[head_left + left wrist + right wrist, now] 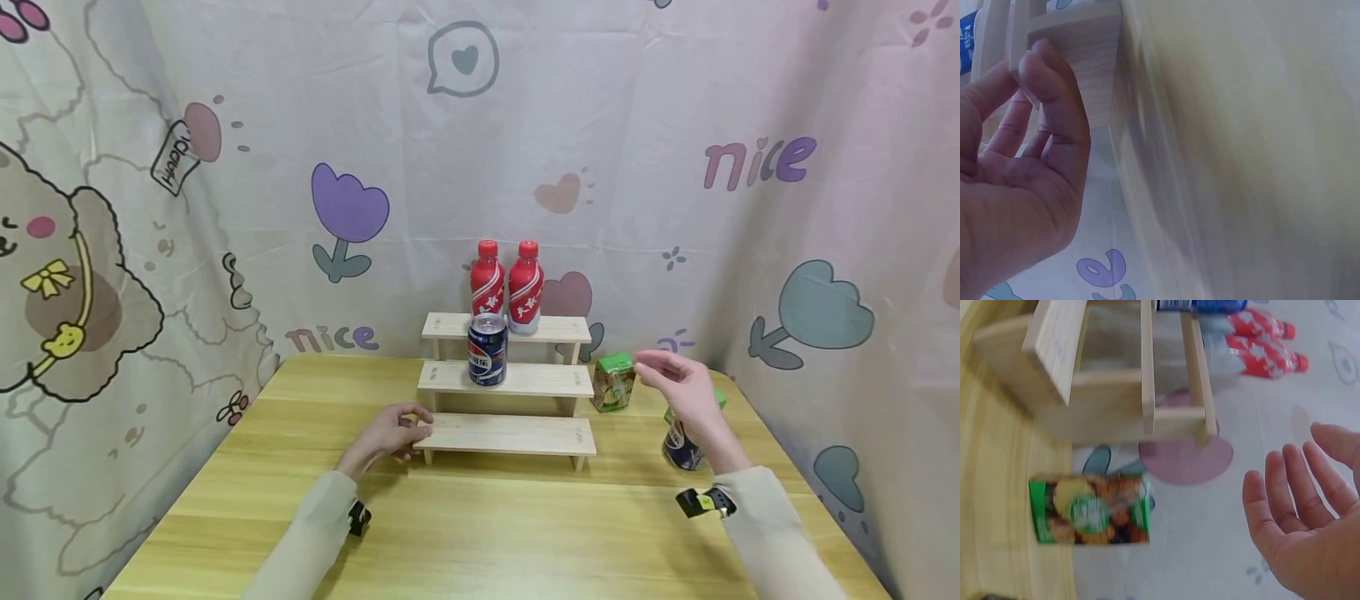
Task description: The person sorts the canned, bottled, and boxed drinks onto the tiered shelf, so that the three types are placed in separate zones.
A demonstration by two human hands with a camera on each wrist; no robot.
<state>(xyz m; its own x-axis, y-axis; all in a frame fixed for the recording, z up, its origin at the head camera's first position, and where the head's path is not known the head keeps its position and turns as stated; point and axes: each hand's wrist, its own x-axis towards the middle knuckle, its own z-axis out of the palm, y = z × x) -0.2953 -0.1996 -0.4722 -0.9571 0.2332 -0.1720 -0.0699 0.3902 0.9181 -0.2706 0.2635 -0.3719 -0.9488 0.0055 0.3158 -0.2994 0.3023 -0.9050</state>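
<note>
A small cloth-screened corner is looking like a makeshift recording or display booth; whether it is sitting inside a home, a shop or a lab is remaining unclear. Pale printed cloth (637, 100) is hanging in soft folds at the back and both sides, showing cartoon flowers (350, 207), hearts, a fluffy animal (133, 312) and the word "nice". A wood-grain worktop (525, 533) is standing against it, carrying a three-tier wooden stand (517, 436) that is presenting drinks like a miniature shop shelf. Wrist-worn cameras (359, 518) are pointing to a recording set-up.
</note>
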